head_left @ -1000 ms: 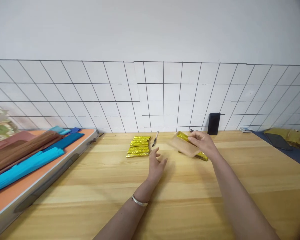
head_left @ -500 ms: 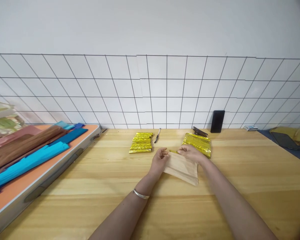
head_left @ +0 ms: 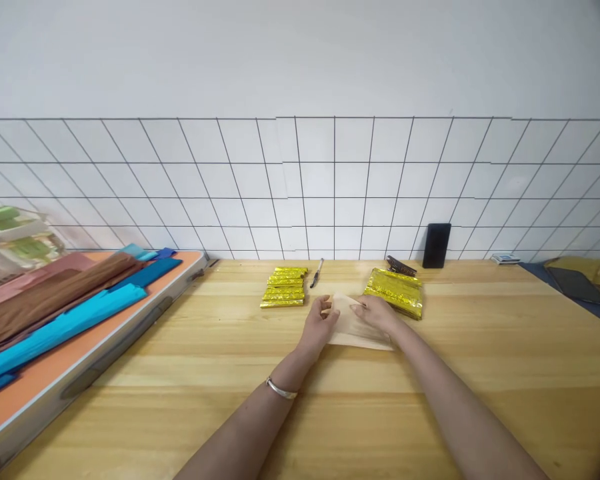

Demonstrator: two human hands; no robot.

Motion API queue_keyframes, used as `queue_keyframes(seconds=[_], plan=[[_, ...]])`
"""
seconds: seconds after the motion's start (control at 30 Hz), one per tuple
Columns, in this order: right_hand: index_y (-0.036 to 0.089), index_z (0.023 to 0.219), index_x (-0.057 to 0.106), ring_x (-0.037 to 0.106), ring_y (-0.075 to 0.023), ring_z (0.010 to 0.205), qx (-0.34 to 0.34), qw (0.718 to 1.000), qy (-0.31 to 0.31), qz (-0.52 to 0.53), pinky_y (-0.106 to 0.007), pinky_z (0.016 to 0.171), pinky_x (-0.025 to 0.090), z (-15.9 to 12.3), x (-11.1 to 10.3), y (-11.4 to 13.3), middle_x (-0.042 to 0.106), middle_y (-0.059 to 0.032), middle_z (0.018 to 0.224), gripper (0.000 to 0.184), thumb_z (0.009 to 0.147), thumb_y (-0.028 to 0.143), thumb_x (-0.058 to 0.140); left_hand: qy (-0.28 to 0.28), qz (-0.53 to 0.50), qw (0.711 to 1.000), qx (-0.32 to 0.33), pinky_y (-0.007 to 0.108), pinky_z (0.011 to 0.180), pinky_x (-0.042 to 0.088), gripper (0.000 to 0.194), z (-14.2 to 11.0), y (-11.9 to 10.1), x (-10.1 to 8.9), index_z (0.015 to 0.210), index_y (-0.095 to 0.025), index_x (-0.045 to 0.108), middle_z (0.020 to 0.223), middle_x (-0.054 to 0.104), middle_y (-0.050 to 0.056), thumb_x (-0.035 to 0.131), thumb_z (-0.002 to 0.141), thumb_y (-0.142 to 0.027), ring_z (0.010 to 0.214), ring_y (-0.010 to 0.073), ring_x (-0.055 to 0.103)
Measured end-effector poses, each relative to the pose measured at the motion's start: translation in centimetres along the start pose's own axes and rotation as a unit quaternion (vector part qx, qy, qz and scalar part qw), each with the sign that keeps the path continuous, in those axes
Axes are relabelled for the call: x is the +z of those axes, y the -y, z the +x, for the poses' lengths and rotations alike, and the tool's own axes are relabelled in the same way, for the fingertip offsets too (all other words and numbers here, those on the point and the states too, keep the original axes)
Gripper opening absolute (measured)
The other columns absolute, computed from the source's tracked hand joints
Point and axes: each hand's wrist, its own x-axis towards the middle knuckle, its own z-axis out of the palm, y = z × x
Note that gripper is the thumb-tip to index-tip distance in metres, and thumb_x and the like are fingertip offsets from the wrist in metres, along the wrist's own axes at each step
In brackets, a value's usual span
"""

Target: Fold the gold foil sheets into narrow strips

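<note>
A thin, pale beige sheet (head_left: 355,331), which could be paper or fabric, is held between my two hands just over the wooden table. My left hand (head_left: 321,320) pinches its left edge, fingers curled. On the opposite side, my right hand (head_left: 377,313) grips the upper right part with thumb and fingers and covers some of it. Close beyond my right hand lies a stack of shiny gold foil pieces (head_left: 396,291). Several narrow gold foil strips (head_left: 285,288) lie in a row beyond my left hand, with a pen (head_left: 317,273) beside them.
A dark clip-like object (head_left: 401,265) sits behind the gold stack, and a black slab (head_left: 437,245) leans against the tiled wall. At left, an orange-topped surface (head_left: 150,293) bears blue, brown and pink folded material. A dark flat device (head_left: 575,285) lies at far right.
The sheet's lower edge has swung up and away from me, and its upper part now shows between my hands. My right hand has turned slightly and covers more of its right side.
</note>
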Motion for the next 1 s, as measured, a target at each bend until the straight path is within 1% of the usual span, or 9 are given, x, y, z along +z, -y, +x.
queue_keyframes(seconds=[0.13, 0.27, 0.43, 0.6, 0.7, 0.87, 0.93, 0.97, 1.0], plan=[[0.018, 0.083, 0.066, 0.054, -0.0236, 0.091, 0.006, 0.992, -0.019, -0.121, -0.031, 0.080, 0.037, -0.2, 0.9, 0.7, 0.063, -0.0100, 0.088, 0.029, 0.086, 0.037, 0.045, 0.038, 0.012, 0.999, 0.029, 0.030, 0.072, 0.049, 0.059, -0.7, 0.0, 0.3, 0.126, -0.020, 0.039, 0.116, 0.053, 0.010, 0.064, 0.072, -0.028, 0.082, 0.0162, 0.060], [0.018, 0.089, 0.066, 0.052, -0.0236, 0.096, 0.003, 0.978, -0.023, -0.205, -0.032, 0.083, 0.036, -0.5, 1.4, 1.2, 0.062, -0.0116, 0.093, 0.028, 0.088, 0.035, 0.043, 0.034, 0.092, 0.992, 0.084, 0.036, 0.091, 0.041, 0.068, -1.4, 0.5, 0.4, 0.129, -0.020, 0.039, 0.117, 0.054, 0.009, 0.067, 0.067, -0.019, 0.101, 0.0212, 0.055], [0.021, 0.096, 0.063, 0.054, -0.0202, 0.094, 0.000, 0.966, -0.018, -0.259, -0.028, 0.080, 0.038, -1.1, 1.4, 1.2, 0.063, -0.0086, 0.098, 0.028, 0.090, 0.035, 0.040, 0.009, 0.140, 0.985, 0.101, 0.040, 0.101, 0.032, 0.062, -2.0, 0.8, 1.1, 0.124, -0.020, 0.047, 0.120, 0.054, 0.008, 0.063, 0.065, -0.011, 0.115, 0.0242, 0.046], [0.022, 0.099, 0.061, 0.056, -0.0198, 0.091, -0.014, 0.961, -0.015, -0.278, -0.027, 0.073, 0.039, -1.4, 1.0, 1.1, 0.065, -0.0076, 0.096, 0.030, 0.091, 0.040, 0.039, 0.004, 0.165, 0.982, 0.089, 0.042, 0.098, 0.034, 0.051, -3.0, 0.5, 1.0, 0.114, -0.017, 0.055, 0.113, 0.058, 0.010, 0.061, 0.064, -0.009, 0.110, 0.0257, 0.050], [0.024, 0.101, 0.061, 0.058, -0.0192, 0.091, -0.046, 0.960, 0.000, -0.277, -0.027, 0.073, 0.039, -1.4, 1.5, 1.3, 0.065, -0.0065, 0.096, 0.031, 0.092, 0.042, 0.038, 0.017, 0.177, 0.980, 0.084, 0.041, 0.093, 0.039, 0.044, -4.7, 0.2, 0.1, 0.109, -0.017, 0.059, 0.107, 0.061, 0.010, 0.059, 0.065, -0.010, 0.104, 0.0256, 0.053], [0.027, 0.103, 0.061, 0.060, -0.0180, 0.086, -0.090, 0.957, 0.030, -0.275, -0.026, 0.070, 0.039, -1.6, 3.1, 1.9, 0.065, -0.0048, 0.097, 0.032, 0.092, 0.043, 0.036, 0.054, 0.195, 0.976, 0.079, 0.035, 0.077, 0.048, 0.048, -9.6, -0.9, -2.3, 0.108, -0.020, 0.060, 0.101, 0.064, 0.007, 0.058, 0.062, -0.007, 0.090, 0.0238, 0.059], [0.027, 0.104, 0.060, 0.061, -0.0180, 0.084, -0.101, 0.955, 0.035, -0.276, -0.026, 0.069, 0.039, -1.7, 3.6, 2.1, 0.065, -0.0050, 0.097, 0.033, 0.093, 0.043, 0.034, 0.102, 0.205, 0.971, 0.069, 0.031, 0.064, 0.049, 0.037, -11.5, -2.1, -3.8, 0.101, -0.022, 0.064, 0.083, 0.067, 0.004, 0.056, 0.067, -0.011, 0.071, 0.0209, 0.061], [0.026, 0.104, 0.060, 0.061, -0.0181, 0.083, -0.105, 0.954, 0.037, -0.277, -0.027, 0.068, 0.039, -1.6, 3.8, 2.1, 0.064, -0.0052, 0.097, 0.033, 0.093, 0.043, 0.033, 0.127, 0.209, 0.967, 0.070, 0.030, 0.063, 0.048, 0.031, -12.3, -3.0, -4.7, 0.094, -0.022, 0.067, 0.077, 0.067, 0.002, 0.059, 0.066, -0.012, 0.067, 0.0202, 0.061], [0.026, 0.104, 0.060, 0.061, -0.0184, 0.082, -0.108, 0.954, 0.038, -0.278, -0.027, 0.068, 0.039, -1.6, 3.9, 2.2, 0.064, -0.0057, 0.097, 0.034, 0.093, 0.043, 0.033, 0.196, 0.225, 0.952, 0.075, 0.029, 0.064, 0.048, 0.028, -12.9, -4.0, -5.6, 0.091, -0.024, 0.068, 0.077, 0.068, 0.002, 0.060, 0.066, -0.013, 0.067, 0.0200, 0.062]])
